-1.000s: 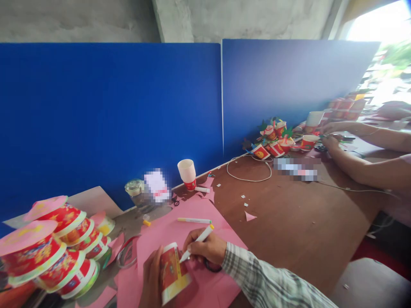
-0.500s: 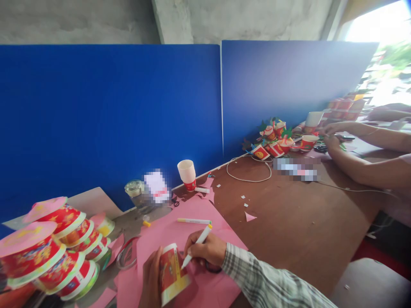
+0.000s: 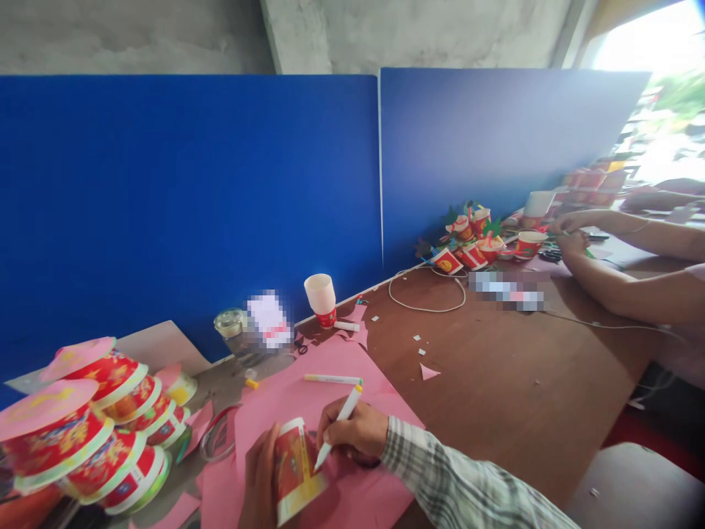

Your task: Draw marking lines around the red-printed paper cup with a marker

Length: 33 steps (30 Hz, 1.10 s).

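Nearest, at the bottom, the left hand holds a red paper cup, its fingers together and clamped along the cup's left side, the far side of the grip hidden. The cup is tilted above a pink sheet, with yellow along its near end. Just right of it, the right hand, in a checked sleeve, has its fingers pinched on a white marker, whose tip is at the cup's right side; whether it touches cannot be told. To the left lean red tiered cups with pink tops, and between them and the left hand lies a clear coil. Beyond the hands, a second marker lies across the pink sheet, with a small yellow cap to its left. Farther, a lidded glass jar stands left of a white cup set in a red one. Right of these, on the brown table, are pink scraps, a looped cable and a heap of decorated cups. At far right, a co-worker's hands work near another red cup; a blue partition closes the far side.
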Available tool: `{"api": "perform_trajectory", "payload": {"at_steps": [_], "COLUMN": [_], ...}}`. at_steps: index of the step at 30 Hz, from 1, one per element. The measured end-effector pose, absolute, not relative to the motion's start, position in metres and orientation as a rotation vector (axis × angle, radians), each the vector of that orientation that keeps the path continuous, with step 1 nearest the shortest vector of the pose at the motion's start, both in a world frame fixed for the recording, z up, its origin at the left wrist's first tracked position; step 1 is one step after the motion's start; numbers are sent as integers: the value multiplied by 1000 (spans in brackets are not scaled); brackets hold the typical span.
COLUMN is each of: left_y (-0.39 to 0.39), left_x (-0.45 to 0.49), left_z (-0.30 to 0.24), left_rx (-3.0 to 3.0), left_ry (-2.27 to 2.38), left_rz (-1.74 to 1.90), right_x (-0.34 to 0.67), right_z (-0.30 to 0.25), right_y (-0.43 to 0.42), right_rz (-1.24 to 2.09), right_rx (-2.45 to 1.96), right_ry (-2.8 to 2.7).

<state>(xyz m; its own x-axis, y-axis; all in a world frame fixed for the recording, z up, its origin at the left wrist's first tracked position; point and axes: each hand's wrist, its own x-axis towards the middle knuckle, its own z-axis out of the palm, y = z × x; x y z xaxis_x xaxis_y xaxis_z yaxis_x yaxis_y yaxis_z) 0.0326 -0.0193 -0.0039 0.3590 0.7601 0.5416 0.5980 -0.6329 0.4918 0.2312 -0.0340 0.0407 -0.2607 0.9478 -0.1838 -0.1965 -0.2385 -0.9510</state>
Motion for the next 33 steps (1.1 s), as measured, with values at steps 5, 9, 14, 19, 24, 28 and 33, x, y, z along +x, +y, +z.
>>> {"api": "perform_trajectory", "payload": {"at_steps": [5, 9, 14, 19, 24, 28, 33], "left_y": [-19, -20, -22, -21, -20, -19, -19], "left_x": [34, 36, 37, 37, 35, 33, 33], "left_z": [-1, 3, 3, 2, -1, -4, -4], "left_rx": [2417, 2434, 2388, 2391, 2344, 2332, 2343], "left_ry": [1220, 1201, 1227, 1215, 1238, 1239, 1228], "left_rz": [1112, 1131, 1139, 1133, 1116, 1120, 1135], "right_x": [230, 230, 229, 229, 230, 231, 231], "right_z": [39, 38, 37, 37, 37, 37, 38], "right_y": [-33, -33, -33, -33, -32, -33, -34], "right_rz": [1607, 1604, 1589, 1601, 1603, 1674, 1702], "right_rx": [-1065, -1067, -1073, -1071, -1077, -1046, -1019], "right_ry": [-1076, -1082, -1068, -1069, -1067, -1100, -1107]}}
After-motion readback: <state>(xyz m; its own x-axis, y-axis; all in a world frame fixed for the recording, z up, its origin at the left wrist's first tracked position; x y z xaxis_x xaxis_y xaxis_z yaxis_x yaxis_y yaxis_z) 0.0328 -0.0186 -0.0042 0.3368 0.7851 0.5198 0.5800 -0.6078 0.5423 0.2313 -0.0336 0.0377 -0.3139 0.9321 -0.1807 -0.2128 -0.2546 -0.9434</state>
